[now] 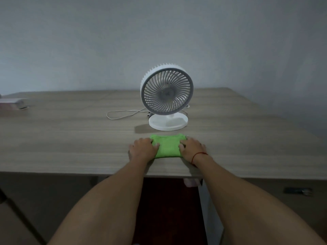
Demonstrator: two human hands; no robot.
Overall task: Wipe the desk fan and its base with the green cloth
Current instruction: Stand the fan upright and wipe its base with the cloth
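A white desk fan (166, 91) with a grey round grille stands upright on the wooden desk (70, 138), facing me. Its round white base (168, 122) rests flat on the desk. Just in front of the base lies a folded green cloth (168, 146). My left hand (142, 149) grips the cloth's left edge and my right hand (192, 147) grips its right edge, fingers curled onto the fabric. A red string is tied around my right wrist. Both hands are a short way in front of the fan and do not touch it.
The fan's white cord (123, 114) loops on the desk to the left of the base. A pinkish flat object (11, 103) lies at the far left edge. A plain wall stands behind the desk. The desk's front edge runs just under my wrists.
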